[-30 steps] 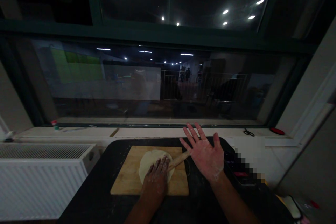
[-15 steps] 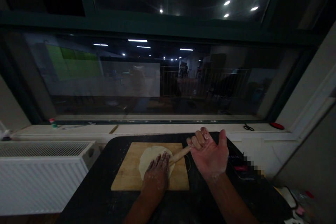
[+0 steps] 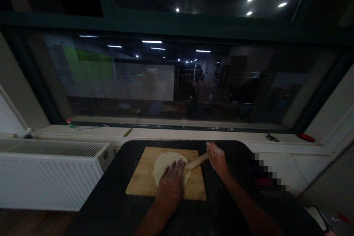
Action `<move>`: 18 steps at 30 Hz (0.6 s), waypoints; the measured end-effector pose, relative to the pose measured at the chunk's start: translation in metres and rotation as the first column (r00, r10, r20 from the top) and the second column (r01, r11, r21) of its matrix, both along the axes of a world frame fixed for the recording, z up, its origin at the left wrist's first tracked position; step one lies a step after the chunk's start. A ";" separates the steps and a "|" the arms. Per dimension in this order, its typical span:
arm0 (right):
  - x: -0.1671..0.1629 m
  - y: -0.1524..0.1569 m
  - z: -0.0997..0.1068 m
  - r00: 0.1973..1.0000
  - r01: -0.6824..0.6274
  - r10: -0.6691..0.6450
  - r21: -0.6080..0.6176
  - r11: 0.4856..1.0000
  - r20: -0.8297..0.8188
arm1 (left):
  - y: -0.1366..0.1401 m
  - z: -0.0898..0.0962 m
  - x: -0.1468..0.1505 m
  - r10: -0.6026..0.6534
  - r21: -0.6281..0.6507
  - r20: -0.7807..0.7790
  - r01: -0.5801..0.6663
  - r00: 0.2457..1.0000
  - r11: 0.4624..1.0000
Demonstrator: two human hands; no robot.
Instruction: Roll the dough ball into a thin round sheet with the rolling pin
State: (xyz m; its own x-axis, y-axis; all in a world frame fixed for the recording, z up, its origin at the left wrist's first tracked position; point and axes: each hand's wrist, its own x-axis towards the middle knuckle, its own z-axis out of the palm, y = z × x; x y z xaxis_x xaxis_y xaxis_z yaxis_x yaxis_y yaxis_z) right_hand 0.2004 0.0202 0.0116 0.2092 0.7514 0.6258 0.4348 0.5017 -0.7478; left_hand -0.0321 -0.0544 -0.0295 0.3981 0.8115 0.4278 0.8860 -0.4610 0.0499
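Observation:
A round, flat sheet of dough [image 3: 163, 164] lies on a wooden cutting board [image 3: 143, 184]. My left hand [image 3: 172, 179], dusted with flour, rests palm down on the dough's right part with its fingers stretched out. To its right, my right hand [image 3: 217, 156] is closed around the far end of a wooden rolling pin [image 3: 197, 161]. The pin slants down to the left, its near end at the dough's right edge beside my left fingertips. Whether that end presses on the dough or lies just above it, I cannot tell.
The board sits on a black table [image 3: 110, 191] with flour specks. Behind is a white windowsill [image 3: 166, 132] bearing scissors [image 3: 272, 138], a red round object [image 3: 305, 138] and a small green-and-red container [image 3: 70, 123]. A white radiator [image 3: 55, 173] stands at the left.
My right hand has turned from palm up with the thumb out to a closed grip on the rolling pin. My left hand stays on the dough. The view has shifted slightly left.

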 end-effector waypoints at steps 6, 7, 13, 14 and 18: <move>0.001 0.003 -0.010 0.468 0.081 0.021 -0.066 0.995 0.884 | -0.006 0.008 0.000 0.031 0.049 0.112 -0.037 0.993 0.998; -0.001 0.006 -0.011 0.404 0.095 0.046 -0.092 0.991 0.913 | -0.008 0.011 0.000 0.060 0.023 0.131 -0.063 0.990 0.998; -0.020 0.046 0.007 0.276 -0.016 0.163 -0.165 0.986 0.947 | 0.000 0.024 -0.010 0.097 -0.075 0.194 -0.084 0.976 0.994; -0.025 0.055 0.014 0.258 -0.046 0.181 -0.175 0.983 0.949 | 0.004 0.025 -0.012 0.113 -0.080 0.192 -0.100 0.975 0.992; -0.045 0.085 0.031 0.186 -0.162 0.267 -0.238 0.958 0.946 | 0.020 0.023 -0.014 0.200 -0.033 0.163 -0.197 0.966 0.980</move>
